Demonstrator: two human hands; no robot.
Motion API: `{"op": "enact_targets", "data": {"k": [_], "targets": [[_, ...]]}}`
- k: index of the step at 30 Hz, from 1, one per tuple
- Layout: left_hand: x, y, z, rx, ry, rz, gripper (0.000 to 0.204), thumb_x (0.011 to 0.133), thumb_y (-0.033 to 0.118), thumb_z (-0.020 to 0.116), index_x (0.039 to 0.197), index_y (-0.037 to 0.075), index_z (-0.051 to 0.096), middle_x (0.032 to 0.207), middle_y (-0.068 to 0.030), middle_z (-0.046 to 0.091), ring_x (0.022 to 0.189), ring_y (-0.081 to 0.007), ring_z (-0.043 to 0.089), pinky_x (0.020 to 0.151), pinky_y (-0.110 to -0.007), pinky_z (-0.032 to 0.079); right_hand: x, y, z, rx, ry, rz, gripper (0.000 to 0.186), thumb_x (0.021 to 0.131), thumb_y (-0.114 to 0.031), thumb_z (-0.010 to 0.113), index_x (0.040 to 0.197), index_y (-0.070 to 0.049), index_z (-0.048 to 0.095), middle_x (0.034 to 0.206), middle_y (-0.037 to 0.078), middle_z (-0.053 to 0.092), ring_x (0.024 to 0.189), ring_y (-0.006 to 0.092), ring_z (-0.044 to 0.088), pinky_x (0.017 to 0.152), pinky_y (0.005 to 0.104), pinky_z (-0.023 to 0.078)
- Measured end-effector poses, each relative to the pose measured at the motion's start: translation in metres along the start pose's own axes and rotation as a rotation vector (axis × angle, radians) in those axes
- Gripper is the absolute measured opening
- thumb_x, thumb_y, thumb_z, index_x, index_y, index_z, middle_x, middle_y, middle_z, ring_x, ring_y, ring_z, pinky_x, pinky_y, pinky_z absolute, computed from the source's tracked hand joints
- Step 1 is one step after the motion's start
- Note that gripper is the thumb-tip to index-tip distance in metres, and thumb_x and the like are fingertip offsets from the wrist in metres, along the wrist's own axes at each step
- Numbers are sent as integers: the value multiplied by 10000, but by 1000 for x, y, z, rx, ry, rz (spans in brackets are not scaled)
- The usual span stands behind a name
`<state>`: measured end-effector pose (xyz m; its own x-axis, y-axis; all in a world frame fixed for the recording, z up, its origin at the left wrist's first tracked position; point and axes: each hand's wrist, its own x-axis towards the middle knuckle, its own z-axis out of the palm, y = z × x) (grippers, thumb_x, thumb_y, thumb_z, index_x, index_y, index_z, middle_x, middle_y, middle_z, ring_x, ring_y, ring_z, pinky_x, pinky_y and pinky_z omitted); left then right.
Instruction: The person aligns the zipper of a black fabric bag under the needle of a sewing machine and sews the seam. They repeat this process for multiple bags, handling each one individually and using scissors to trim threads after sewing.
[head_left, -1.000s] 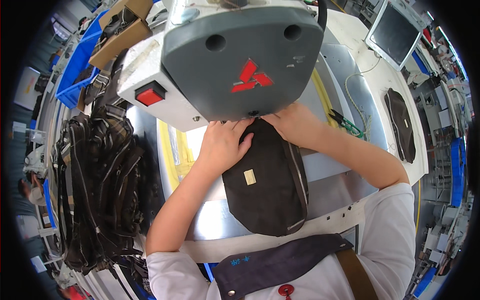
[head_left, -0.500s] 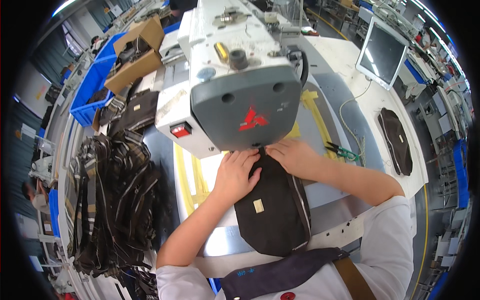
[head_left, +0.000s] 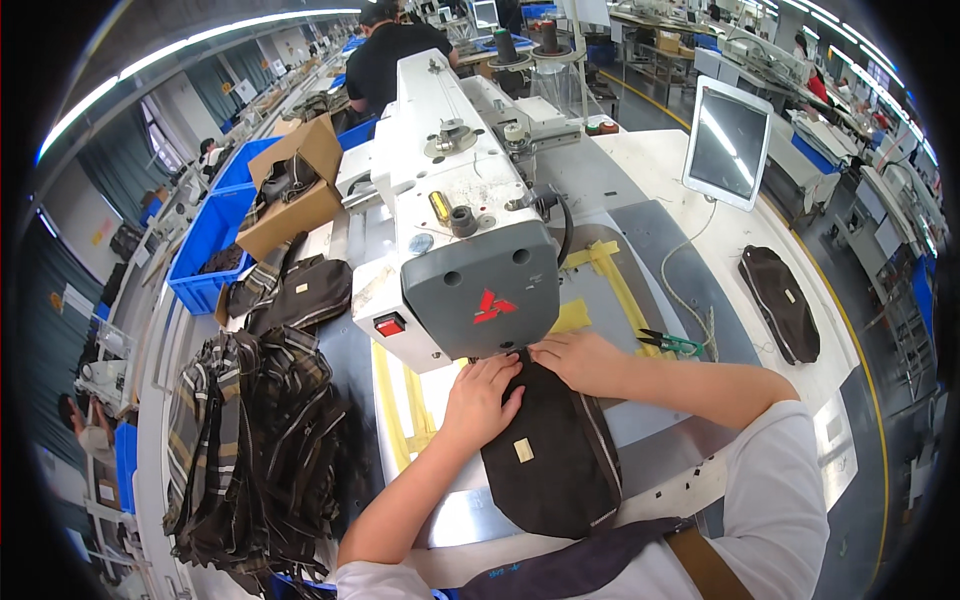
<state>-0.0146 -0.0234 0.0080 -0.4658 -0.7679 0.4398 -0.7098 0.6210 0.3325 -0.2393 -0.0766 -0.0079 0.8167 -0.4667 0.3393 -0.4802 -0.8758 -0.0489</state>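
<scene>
A long dark fabric pouch [head_left: 552, 470], with a zip along its right side and a small cream patch, lies on the machine bed, its far end under the grey-and-white sewing machine head [head_left: 475, 295]. My left hand [head_left: 485, 395] rests on the pouch's upper left part, fingers stretched toward the needle area and thumb apart. At the far end, my right hand [head_left: 580, 362] has its fingers curled on the pouch's right edge, with the thumb mostly hidden. Yellow tape [head_left: 622, 295] marks the bed, and green-handled snips [head_left: 672, 343] lie just beyond my right hand.
A heap of plaid-lined dark pieces [head_left: 250, 450] sits left. Behind it are more pouches [head_left: 310, 290], blue bins [head_left: 200, 285] and a cardboard box [head_left: 290, 210]. A second pouch [head_left: 780, 305] and a tablet screen [head_left: 725, 145] are right. A co-worker [head_left: 395, 55] is beyond.
The view has tilted up, so the machine top and room show and everything appears lower in the picture. Both hands stay in about the same place on the pouch.
</scene>
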Motion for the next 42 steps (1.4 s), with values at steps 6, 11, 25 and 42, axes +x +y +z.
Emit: {"op": "enact_targets", "data": {"k": [6, 11, 25, 42], "targets": [[-1, -1, 5, 50, 15, 15, 298, 777, 172, 706, 1051, 62, 669, 1138, -65, 652, 1057, -251, 611, 872, -391, 461, -3, -1, 4, 5, -7, 35, 360, 839, -104, 527, 1167, 30, 591, 1242, 146, 598, 1101, 266, 606, 905, 343, 513], [2, -10, 5, 91, -22, -44, 296, 804, 205, 689, 1069, 75, 678, 1106, -53, 670, 972, -231, 641, 811, -385, 448, 9, 3, -6, -12, -59, 44, 337, 831, -99, 532, 1139, 20, 597, 1212, 140, 606, 1098, 259, 607, 903, 341, 513], [2, -10, 6, 68, 23, -23, 280, 822, 207, 674, 1068, 76, 685, 1096, -57, 671, 979, -236, 641, 829, -384, 458, 7, 4, -3, 12, 49, 29, 294, 820, -85, 535, 1090, 6, 608, 1140, 127, 637, 1070, 252, 620, 888, 351, 520], [0, -11, -1, -62, 57, -529, 349, 841, 344, 689, 1003, 35, 686, 946, -218, 672, 830, -378, 650, 740, -441, 517, 9, -30, 14, 4, 264, 258, 176, 828, -161, 640, 965, -76, 570, 923, 87, 582, 874, 265, 602, 694, 383, 517]]}}
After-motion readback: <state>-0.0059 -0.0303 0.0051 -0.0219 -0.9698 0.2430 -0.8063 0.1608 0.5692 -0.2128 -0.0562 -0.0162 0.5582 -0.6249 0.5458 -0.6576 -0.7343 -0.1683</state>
